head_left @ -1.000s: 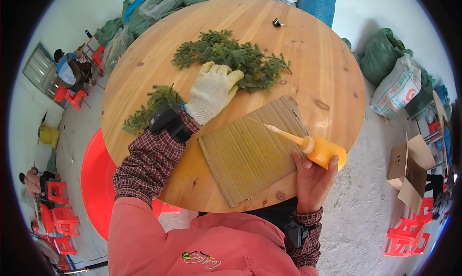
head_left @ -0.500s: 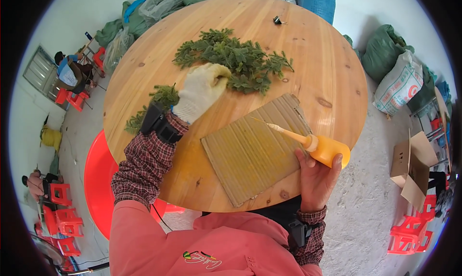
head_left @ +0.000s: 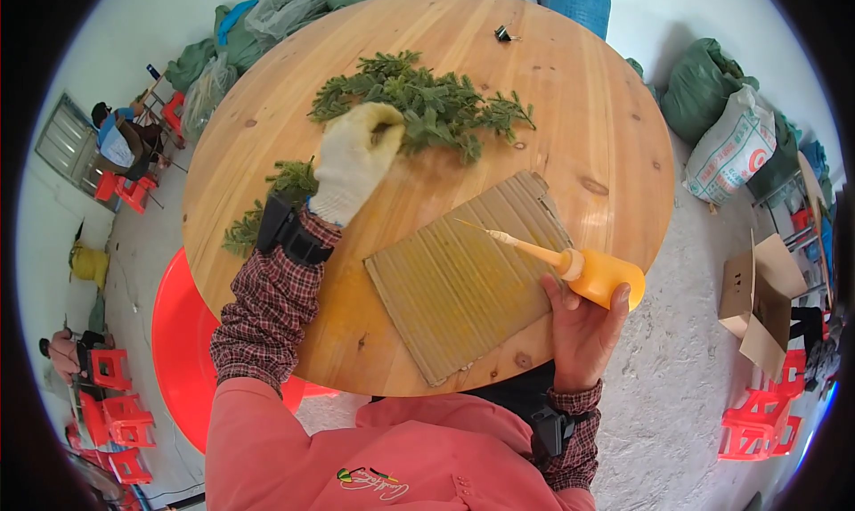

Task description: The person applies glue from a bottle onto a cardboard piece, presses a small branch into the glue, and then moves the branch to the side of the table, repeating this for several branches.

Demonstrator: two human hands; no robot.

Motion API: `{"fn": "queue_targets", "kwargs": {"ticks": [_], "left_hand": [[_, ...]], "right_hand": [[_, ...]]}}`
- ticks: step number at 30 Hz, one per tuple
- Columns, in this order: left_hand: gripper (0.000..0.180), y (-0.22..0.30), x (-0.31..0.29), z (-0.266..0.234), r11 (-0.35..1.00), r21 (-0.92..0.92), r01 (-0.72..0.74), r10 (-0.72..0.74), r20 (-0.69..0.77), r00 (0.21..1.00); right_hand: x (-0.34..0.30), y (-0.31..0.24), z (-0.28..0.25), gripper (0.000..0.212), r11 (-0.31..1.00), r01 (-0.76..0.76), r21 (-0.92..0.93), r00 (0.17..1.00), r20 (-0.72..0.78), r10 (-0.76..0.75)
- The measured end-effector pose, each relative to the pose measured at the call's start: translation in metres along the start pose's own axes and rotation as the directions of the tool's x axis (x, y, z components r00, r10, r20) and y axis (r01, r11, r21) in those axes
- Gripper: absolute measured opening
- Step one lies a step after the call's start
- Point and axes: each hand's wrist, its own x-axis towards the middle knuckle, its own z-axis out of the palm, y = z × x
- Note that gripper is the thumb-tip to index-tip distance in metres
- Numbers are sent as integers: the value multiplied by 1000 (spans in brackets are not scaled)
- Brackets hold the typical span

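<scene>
My left hand [head_left: 360, 159], in a whitish knit glove with yellowed fingers, is at the near left edge of a pile of green artificial fir sprigs [head_left: 427, 101]. Its fingers are curled together; what is between them, if anything, is hidden. More sprigs [head_left: 242, 233] lie beside my left wrist, partly behind it. In my bare right hand [head_left: 583, 337] I hold an orange squeeze bottle [head_left: 610, 279], tilted, its long thin nozzle pointing left. The nozzle is over a piece of corrugated cardboard [head_left: 463, 288] smeared with yellow.
A round wooden table [head_left: 570, 92] bears all this, with a black binder clip [head_left: 504, 34] near its far edge. A red basin-like object [head_left: 178, 342] shows below its left side. Stuffed sacks [head_left: 735, 141], an open carton [head_left: 757, 297] and red stools [head_left: 129, 420] stand around. Other people sit at left.
My left hand has drawn slightly left along the pile, its fingers now curled more toward me. The right hand and squeeze bottle keep nearly the same place over the cardboard.
</scene>
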Motion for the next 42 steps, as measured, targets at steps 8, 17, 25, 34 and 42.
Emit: {"fn": "queue_targets", "kwargs": {"ticks": [8, 17, 25, 34, 42], "left_hand": [[14, -5, -7, -8, 992, -124, 33, -30, 30, 999], [16, 15, -10, -16, 989, -143, 42, -55, -81, 995], [19, 58, -46, -26, 963, -259, 72, -21, 192, 981], [27, 60, -86, -33, 980, 61, -188, 176, 162, 971], [33, 89, -104, -39, 946, 79, -316, 265, 377, 888]], "right_hand": [[0, 1, -2, 46, 1000, 1, -8, 1000, 10, -1], [0, 1, 0, 46, 1000, 9, 5, 1000, 2, -9], [2, 2, -1, 47, 999, 44, 25, 999, 3, -44], [5, 3, -4, 49, 998, 57, 4, 998, 15, -57], [-4, 11, -13, 49, 966, 191, -175, 981, 69, -181]]}}
